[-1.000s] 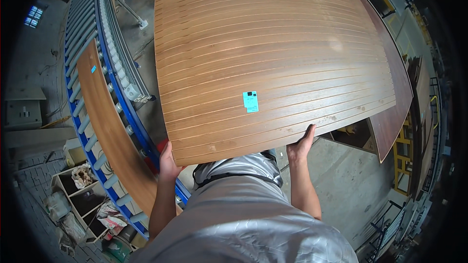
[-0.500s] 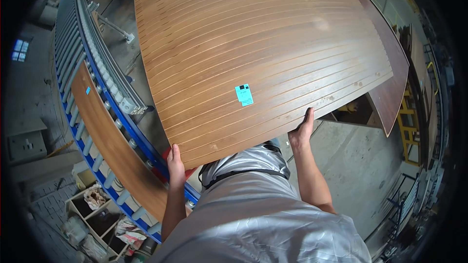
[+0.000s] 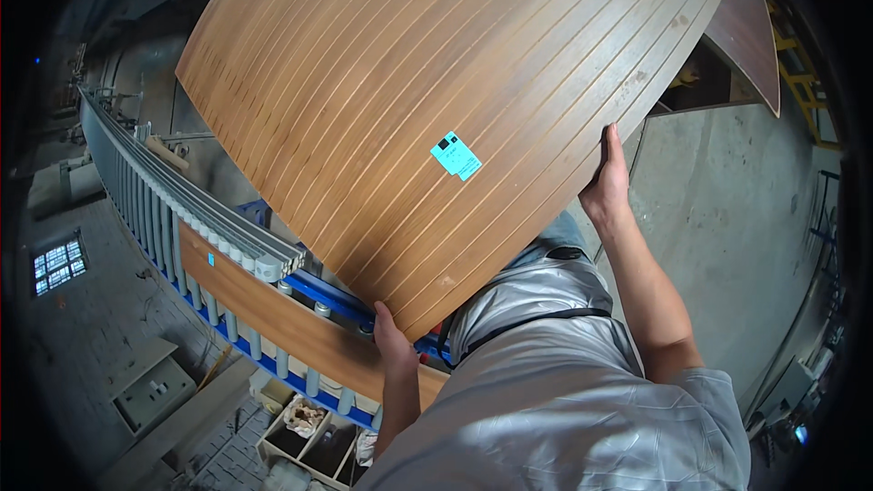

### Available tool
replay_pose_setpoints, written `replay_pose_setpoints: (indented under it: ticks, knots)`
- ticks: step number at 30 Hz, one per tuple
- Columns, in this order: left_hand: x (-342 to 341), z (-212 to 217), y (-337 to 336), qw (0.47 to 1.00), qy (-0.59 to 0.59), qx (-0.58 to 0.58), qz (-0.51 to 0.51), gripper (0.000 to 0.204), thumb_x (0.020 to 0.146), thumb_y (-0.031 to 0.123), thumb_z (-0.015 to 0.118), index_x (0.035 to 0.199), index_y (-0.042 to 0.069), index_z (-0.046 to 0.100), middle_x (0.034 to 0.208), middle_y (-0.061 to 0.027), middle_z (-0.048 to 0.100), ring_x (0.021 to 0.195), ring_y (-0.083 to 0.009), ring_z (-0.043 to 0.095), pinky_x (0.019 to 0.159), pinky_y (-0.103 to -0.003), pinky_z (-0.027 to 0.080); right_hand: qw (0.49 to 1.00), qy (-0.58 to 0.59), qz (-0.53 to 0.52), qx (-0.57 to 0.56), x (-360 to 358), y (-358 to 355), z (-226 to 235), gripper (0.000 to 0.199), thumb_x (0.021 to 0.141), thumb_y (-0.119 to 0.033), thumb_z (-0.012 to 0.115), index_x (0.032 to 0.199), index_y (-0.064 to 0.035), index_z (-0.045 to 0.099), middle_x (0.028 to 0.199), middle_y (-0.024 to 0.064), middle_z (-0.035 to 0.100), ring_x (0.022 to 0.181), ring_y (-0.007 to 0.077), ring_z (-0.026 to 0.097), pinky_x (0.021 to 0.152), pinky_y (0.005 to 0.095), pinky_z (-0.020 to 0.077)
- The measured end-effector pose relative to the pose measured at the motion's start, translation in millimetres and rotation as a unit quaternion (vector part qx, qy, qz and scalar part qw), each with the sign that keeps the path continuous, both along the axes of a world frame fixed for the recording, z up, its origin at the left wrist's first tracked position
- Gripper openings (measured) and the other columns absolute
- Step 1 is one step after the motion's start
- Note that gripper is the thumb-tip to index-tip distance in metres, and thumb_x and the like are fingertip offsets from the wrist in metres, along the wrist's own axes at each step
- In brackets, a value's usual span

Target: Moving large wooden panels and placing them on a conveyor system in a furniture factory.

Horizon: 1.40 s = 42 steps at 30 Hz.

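A large brown wood panel (image 3: 391, 109) with long parallel grooves spans the upper middle of the view. It bears a light-blue label (image 3: 456, 156). Around its near left corner my left hand (image 3: 393, 335) is closed, thumb on top and fingers hidden beneath. My right hand (image 3: 607, 184) grips the near right edge, again with the thumb above and the fingers under the panel. Left of the panel, a narrow brown board (image 3: 282, 314) with a small blue label lies on a roller conveyor (image 3: 218, 307) with blue rails.
Another dark reddish panel (image 3: 747, 32) lies beyond the held panel's right edge. Yellow metal framing (image 3: 805, 68) stands at the far right. Below the conveyor sits a divided wooden box (image 3: 314, 459) with crumpled scraps. A grey box (image 3: 150, 391) is at the lower left.
My view and body have turned, and the panel now slants more, its far end swung left toward the conveyor. Both hands have kept their grip on it.
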State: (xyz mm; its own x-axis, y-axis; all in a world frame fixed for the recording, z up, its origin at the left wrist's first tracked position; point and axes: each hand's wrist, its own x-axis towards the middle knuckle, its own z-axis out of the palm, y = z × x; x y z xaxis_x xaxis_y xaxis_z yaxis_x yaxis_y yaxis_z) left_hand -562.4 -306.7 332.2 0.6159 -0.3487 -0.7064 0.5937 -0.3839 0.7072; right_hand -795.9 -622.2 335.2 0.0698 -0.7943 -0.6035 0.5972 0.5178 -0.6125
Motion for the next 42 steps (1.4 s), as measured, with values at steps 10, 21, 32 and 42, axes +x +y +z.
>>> replay_pose_setpoints:
  ticks: [10, 21, 32, 42]
  knots:
    - [-29, 30, -22, 0.981, 0.193, -0.023, -0.026, 0.062, 0.099, 0.049, 0.033, 0.143, 0.005, 0.026, 0.145, -0.0170, 0.036, 0.130, -0.0312, 0.041, 0.107, -0.049, 0.034, 0.997, 0.063, -0.053, -0.005, -10, -13, -7, 0.059, 0.097, -0.046, 0.045, 0.139, -0.0045, 0.039, 0.139, 0.0092, 0.046, 0.124, 0.0226, 0.046, 0.104, 0.0371, 0.0370]
    - [-58, 21, -24, 0.926, 0.368, 0.004, -0.086, 0.072, 0.097, 0.057, 0.031, 0.141, 0.001, 0.024, 0.140, -0.0216, 0.038, 0.127, -0.0336, 0.043, 0.104, -0.048, 0.037, 0.995, -0.025, 0.066, 0.069, -2, 105, -21, 0.053, 0.095, -0.042, 0.050, 0.128, -0.0014, 0.048, 0.125, 0.0117, 0.056, 0.113, 0.0219, 0.055, 0.097, 0.0382, 0.0436]
    - [-63, 0, -29, 0.896, 0.364, 0.036, -0.250, 0.074, 0.099, 0.053, 0.028, 0.140, -0.007, 0.018, 0.140, -0.0249, 0.037, 0.128, -0.0351, 0.044, 0.106, -0.044, 0.037, 0.993, 0.025, 0.117, 0.021, 8, 210, -26, 0.033, 0.097, -0.031, 0.053, 0.109, 0.0000, 0.059, 0.099, 0.0050, 0.065, 0.089, 0.0113, 0.060, 0.078, 0.0275, 0.0478]
    - [94, 4, -65, 0.923, 0.279, -0.064, -0.256, 0.064, 0.100, 0.051, 0.028, 0.137, -0.001, 0.032, 0.139, -0.0241, 0.039, 0.129, -0.0359, 0.042, 0.109, -0.045, 0.034, 0.979, 0.198, -0.026, 0.027, 38, 225, -31, 0.043, 0.100, -0.037, 0.045, 0.107, 0.0025, 0.060, 0.099, 0.0080, 0.066, 0.087, 0.0117, 0.060, 0.080, 0.0274, 0.0473]
